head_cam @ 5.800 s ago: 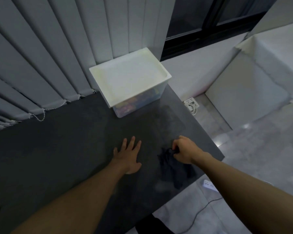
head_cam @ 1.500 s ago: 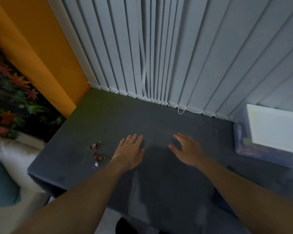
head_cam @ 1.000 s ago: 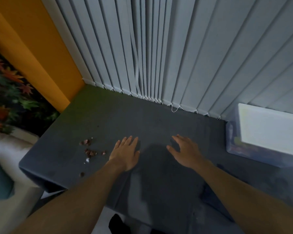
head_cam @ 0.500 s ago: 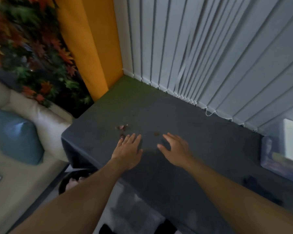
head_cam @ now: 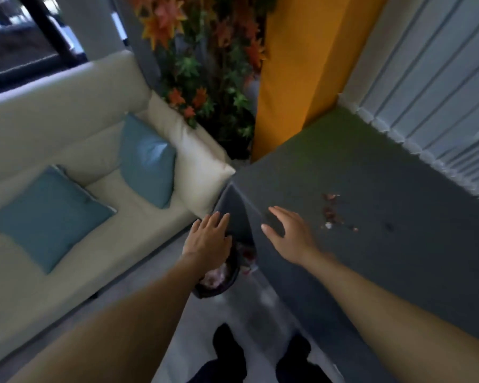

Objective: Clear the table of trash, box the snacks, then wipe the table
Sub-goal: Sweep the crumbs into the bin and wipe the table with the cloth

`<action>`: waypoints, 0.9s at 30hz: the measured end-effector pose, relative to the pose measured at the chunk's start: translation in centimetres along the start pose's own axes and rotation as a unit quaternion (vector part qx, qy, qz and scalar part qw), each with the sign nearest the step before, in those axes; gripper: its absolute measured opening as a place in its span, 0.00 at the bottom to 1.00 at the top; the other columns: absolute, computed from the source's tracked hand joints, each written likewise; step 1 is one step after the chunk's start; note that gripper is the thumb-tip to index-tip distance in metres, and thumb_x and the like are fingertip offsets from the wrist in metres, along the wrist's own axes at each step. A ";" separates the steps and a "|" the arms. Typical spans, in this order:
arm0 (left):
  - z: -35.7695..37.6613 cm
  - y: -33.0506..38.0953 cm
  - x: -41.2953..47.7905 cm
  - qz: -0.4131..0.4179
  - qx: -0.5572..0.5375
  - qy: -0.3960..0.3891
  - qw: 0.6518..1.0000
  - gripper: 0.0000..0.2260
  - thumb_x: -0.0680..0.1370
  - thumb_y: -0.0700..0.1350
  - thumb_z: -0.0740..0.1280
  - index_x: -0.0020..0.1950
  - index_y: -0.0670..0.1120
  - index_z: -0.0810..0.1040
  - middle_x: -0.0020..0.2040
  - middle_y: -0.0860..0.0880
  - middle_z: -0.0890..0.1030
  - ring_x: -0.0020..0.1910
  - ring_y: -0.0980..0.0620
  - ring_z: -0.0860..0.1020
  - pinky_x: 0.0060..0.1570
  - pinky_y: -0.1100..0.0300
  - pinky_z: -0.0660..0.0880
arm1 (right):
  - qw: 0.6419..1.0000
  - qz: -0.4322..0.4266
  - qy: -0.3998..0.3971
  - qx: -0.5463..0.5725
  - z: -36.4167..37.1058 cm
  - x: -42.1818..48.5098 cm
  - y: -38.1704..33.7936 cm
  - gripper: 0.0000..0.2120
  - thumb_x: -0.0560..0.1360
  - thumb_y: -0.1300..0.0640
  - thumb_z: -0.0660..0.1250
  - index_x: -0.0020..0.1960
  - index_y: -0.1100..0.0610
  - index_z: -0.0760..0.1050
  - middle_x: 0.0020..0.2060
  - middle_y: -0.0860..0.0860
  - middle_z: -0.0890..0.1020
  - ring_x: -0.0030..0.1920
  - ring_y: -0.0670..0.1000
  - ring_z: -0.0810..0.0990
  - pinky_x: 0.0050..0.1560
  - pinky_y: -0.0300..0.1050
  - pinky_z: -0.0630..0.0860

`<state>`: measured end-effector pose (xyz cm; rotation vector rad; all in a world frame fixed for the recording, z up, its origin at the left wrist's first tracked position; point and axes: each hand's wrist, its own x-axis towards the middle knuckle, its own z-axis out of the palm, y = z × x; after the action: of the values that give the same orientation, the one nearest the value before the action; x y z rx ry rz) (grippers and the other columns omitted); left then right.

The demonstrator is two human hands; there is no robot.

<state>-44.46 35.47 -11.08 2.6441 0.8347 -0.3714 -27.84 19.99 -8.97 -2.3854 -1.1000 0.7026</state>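
Left hand (head_cam: 209, 240), open and empty, is now hovering over the trash bin (head_cam: 219, 280), having left the table (head_cam: 371, 258); crumbs (head_cam: 333, 214) are lying beyond the open, empty right hand (head_cam: 288, 236), unswept.

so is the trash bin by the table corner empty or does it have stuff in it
Not empty: the trash bin on the floor shows pale and pinkish crumpled trash inside.

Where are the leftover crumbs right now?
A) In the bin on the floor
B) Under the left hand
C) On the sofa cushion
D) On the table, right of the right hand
D: the crumbs lie on the table, right of the open right hand.
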 end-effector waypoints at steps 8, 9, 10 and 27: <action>7.4 -8.8 -0.9 -0.106 -0.057 -0.047 0.992 0.28 0.82 0.54 0.56 0.81 0.50 0.55 0.78 0.46 0.64 0.74 0.43 0.66 0.73 0.48 0.62 | 0.993 -0.004 -0.121 -0.008 10.3 3.5 -1.3 0.27 0.80 0.42 0.62 0.76 0.51 0.66 0.73 0.48 0.69 0.72 0.50 0.67 0.71 0.46 0.66; 8.9 -9.7 -0.7 -0.125 -0.069 -0.060 0.988 0.28 0.82 0.54 0.56 0.81 0.50 0.54 0.77 0.45 0.65 0.73 0.41 0.68 0.72 0.48 0.63 | 0.991 0.006 -0.136 -0.004 11.9 4.0 -0.7 0.27 0.79 0.42 0.62 0.75 0.51 0.66 0.73 0.48 0.70 0.72 0.50 0.68 0.71 0.46 0.66; 10.4 -10.5 -0.3 -0.142 -0.079 -0.072 0.984 0.28 0.82 0.54 0.55 0.81 0.50 0.54 0.76 0.45 0.66 0.71 0.40 0.69 0.71 0.47 0.65 | 0.988 0.015 -0.151 -0.001 13.7 4.5 0.0 0.27 0.79 0.42 0.63 0.75 0.51 0.67 0.72 0.48 0.70 0.72 0.50 0.68 0.71 0.46 0.66; 36.3 -19.7 11.2 -0.251 -0.169 -0.146 0.942 0.27 0.81 0.52 0.61 0.79 0.48 0.62 0.78 0.47 0.61 0.70 0.37 0.70 0.67 0.46 0.70 | 0.959 0.106 -0.263 -0.004 38.2 17.1 15.6 0.29 0.79 0.42 0.63 0.76 0.51 0.64 0.74 0.50 0.68 0.71 0.53 0.69 0.70 0.49 0.68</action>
<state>-52.45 41.91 -52.65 1.9759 1.3286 -0.6603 -32.25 30.13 -52.21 -2.4083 -1.0386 1.4715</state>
